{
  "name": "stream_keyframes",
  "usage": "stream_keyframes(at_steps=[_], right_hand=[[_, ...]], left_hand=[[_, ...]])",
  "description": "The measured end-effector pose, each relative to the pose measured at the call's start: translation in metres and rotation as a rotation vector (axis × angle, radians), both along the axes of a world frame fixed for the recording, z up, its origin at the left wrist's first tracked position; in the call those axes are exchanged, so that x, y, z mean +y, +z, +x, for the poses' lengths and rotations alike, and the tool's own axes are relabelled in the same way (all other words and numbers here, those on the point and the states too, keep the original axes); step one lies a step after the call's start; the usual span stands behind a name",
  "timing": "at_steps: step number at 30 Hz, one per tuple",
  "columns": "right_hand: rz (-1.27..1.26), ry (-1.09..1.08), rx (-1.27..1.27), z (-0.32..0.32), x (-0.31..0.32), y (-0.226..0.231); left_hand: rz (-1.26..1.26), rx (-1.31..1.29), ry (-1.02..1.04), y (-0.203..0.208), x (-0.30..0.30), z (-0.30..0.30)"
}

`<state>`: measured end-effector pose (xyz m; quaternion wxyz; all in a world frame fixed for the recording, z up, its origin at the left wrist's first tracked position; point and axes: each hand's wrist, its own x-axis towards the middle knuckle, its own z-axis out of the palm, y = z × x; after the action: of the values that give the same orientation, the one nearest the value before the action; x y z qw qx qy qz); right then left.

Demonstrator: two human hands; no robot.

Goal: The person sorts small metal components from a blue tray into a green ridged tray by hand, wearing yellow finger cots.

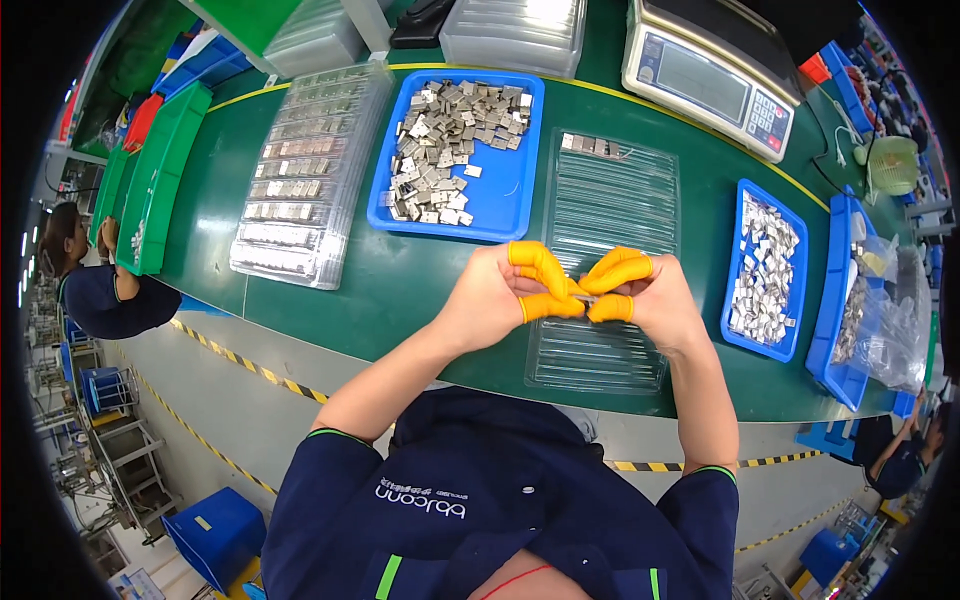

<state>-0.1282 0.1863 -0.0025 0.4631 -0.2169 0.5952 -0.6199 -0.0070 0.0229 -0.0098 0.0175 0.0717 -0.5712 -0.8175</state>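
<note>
My left hand and my right hand meet over a clear ribbed plastic tray, yellow finger covers on their fingertips. Both are closed in a pinch on a small metal part, mostly hidden by the fingers. A short row of metal pieces lies in the tray's far end. To the left, a blue tray carries a loose heap of small square metal housings. On the right, a smaller blue tray is filled with small silvery pieces.
A stack of clear trays with rows of metal parts stands at the left. More clear trays and a digital scale are at the back. Beyond the right tray sits a blue bin with plastic bags. Green bins and a co-worker are far left.
</note>
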Motion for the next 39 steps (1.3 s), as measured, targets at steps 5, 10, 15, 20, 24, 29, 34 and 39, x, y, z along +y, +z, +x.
stream_keyframes(at_steps=[5,10,15,20,24,29,34,39], right_hand=[[0.009,0.022,-0.040,0.006,-0.008,0.013],[-0.074,-0.161,0.557,0.005,-0.027,0.012],[-0.064,-0.217,0.956,-0.016,-0.040,0.021],[0.383,-0.431,1.535,-0.090,-0.037,-0.020],[0.422,-0.437,1.756,-0.099,-0.041,-0.034],[0.303,-0.417,1.787,-0.100,-0.046,-0.042],[0.347,-0.359,1.748,-0.099,-0.041,-0.044],[0.234,-0.458,1.667,-0.089,-0.028,-0.016]], left_hand=[[0.003,0.051,0.001,0.003,-0.006,0.001],[0.221,-0.059,0.193,0.003,-0.013,-0.015],[0.059,0.000,0.312,0.008,-0.017,-0.021],[-0.425,0.006,0.337,-0.004,-0.025,-0.008],[-0.563,0.022,0.415,-0.004,-0.037,0.006],[-0.577,-0.086,0.473,-0.006,-0.064,0.022],[-0.626,-0.076,0.489,-0.008,-0.073,0.022],[-0.905,-0.075,0.459,0.001,-0.085,0.009]])
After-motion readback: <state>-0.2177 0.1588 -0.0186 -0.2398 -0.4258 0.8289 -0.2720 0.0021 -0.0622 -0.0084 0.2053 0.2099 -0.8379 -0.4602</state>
